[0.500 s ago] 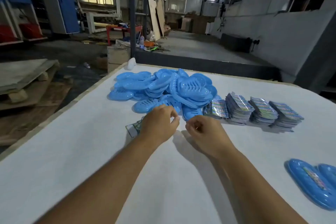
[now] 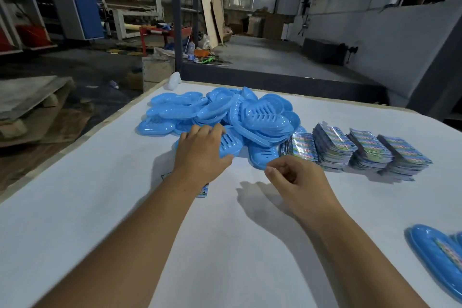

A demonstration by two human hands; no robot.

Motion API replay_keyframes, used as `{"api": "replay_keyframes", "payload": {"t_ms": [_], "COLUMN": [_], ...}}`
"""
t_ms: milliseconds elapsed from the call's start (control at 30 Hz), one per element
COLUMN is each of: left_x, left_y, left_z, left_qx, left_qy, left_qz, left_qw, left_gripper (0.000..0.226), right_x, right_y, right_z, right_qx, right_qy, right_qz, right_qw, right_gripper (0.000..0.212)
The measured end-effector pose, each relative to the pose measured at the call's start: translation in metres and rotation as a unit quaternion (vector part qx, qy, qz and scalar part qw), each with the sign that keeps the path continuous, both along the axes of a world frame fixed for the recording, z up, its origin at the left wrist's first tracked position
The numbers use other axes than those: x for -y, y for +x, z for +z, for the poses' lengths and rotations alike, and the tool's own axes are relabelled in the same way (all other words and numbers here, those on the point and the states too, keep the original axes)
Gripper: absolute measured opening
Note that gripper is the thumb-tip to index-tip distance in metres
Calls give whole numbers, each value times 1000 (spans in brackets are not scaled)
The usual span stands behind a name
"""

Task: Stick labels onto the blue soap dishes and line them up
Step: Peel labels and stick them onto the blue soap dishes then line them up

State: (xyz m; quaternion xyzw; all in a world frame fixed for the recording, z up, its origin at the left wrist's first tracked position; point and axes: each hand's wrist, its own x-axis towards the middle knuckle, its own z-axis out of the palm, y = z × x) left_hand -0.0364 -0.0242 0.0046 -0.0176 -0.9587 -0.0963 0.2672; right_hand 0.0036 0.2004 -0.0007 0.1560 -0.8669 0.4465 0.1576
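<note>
A heap of blue soap dishes [image 2: 262, 117] lies at the far middle of the white table [image 2: 100, 207]. My left hand [image 2: 200, 155] reaches onto a slotted blue soap dish [image 2: 231, 145] at the heap's near edge, fingers over its top and thumb at its near rim. My right hand [image 2: 297, 182] hovers just right of it with curled fingers, thumb tip against the index finger and nothing visible between them. Stacks of shiny labels [image 2: 360, 150] stand to the right of the heap. A labelled dish [image 2: 435, 252] lies at the right edge.
A small label sheet [image 2: 203, 192] peeks out under my left wrist. A white object [image 2: 173, 81] sits at the table's far left corner. Beyond the table's left edge lie wooden pallets and the workshop floor.
My left hand has moved forward onto the slotted dish at the heap's edge. My right hand stays in about the same place, still curled.
</note>
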Motion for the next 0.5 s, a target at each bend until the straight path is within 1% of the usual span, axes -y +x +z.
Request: {"api": "replay_keyframes", "payload": {"t_ms": [67,133,200,267,333,400,500], "left_x": [3,7,9,6,-1,-9,-15], "left_y": [10,24,37,48,55,60,64], "left_z": [8,16,22,28,32,32,30], "left_qx": [14,39,93,185,261,294,312], "left_qy": [-16,-8,16,63,99,110,114], "left_qz": [12,13,-22,-94,-163,-211,-254], "left_qw": [1000,999,995,976,946,926,908], "left_gripper": [56,55,54,56,61,64,67], "right_x": [-2,-2,-5,-8,-13,-18,-21], "right_y": [0,0,-2,-4,-7,-9,-10], "right_z": [1,3,6,8,10,11,10], "right_qx": [6,8,-9,-31,-40,-45,-48], "right_qy": [-8,-17,-29,-45,-77,-104,-113], "right_qz": [-2,-12,-41,-75,-104,-129,-140], "right_qw": [1000,1000,999,996,991,985,983], "right_gripper": [10,12,16,20,21,20,19]}}
